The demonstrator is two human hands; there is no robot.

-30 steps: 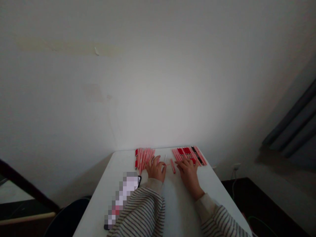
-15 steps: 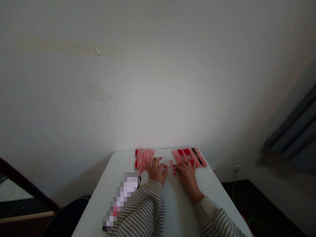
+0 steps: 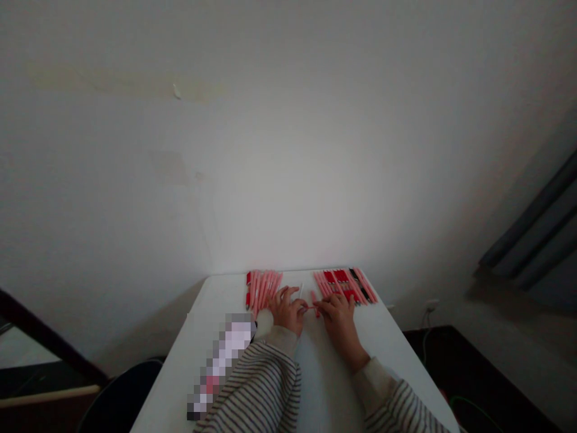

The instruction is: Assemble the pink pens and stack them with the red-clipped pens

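Over the middle of the white table, my left hand (image 3: 288, 313) and my right hand (image 3: 338, 316) face each other with fingertips nearly meeting. Both pinch the ends of a thin pink stick (image 3: 311, 308), which looks like a pen part. Its exact kind is too small to tell. A thicker pink pen-like piece (image 3: 314, 296) lies just behind it, near my right fingertips. Beyond my left hand is a bundle of pink pen-like sticks (image 3: 264, 285) with a red and dark one at its left edge. A white strip (image 3: 301, 290) lies between the groups, partly hidden by my left hand.
A second row of pink sticks (image 3: 321, 282) with red and black pieces lies at the back right of the table (image 3: 324, 391). A long blurred-out object (image 3: 225, 361) lies left of my left forearm. The wall (image 3: 288, 150) rises directly behind the table.
Both hands keep their pinch on the thin stick and have shifted only slightly. The view has moved a little.
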